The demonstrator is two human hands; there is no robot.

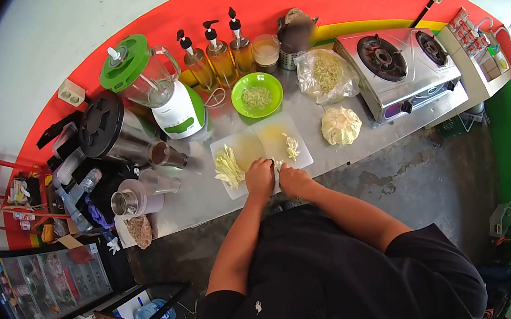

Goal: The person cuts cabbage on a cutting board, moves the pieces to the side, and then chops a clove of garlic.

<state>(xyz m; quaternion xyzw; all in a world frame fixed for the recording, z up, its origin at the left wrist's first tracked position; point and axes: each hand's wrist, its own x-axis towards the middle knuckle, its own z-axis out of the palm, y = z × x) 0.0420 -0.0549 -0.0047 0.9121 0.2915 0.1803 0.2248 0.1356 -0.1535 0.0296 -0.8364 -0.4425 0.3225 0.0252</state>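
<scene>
1. Black shirt (323,279) fills the bottom of the view. Both bare forearms rise from it and converge on the near edge of the counter (206,198).
2. Left hand (260,178) rests on the near edge of the board (265,133), wrist straight, knuckles up, fingers bent down onto the surface.
3. Right hand (295,181) sits just beside it, a little nearer the body, at the board's near right part. It is curled like a loose fist, with the forearm coming in at a slant from the right.
4. Pale shreds (279,165) lie between the two hands at the board's near edge, touching or nearly touching both. The fingertips are hidden, so I cannot tell whether either hand grips the shreds or anything else.
5. A larger pile (228,166) of strips lies along the board's left edge, and a small heap (291,146) lies toward its right edge.
6. Beyond the board's far edge stands a green bowl (257,95) holding chopped greens.
7. Right of the board lies a cabbage (340,126). A clear bag (325,76) of shredded leaf sits behind it, and a two-burner stove (401,63) fills the counter's right end.
8. Along the counter's back edge stand three bottles (219,58), a cup (266,51) and a kettle (295,30).
9. Left of the bowl stands a blender (155,82). A steel pot (106,127) with a black lid sits near the counter's left end.
</scene>
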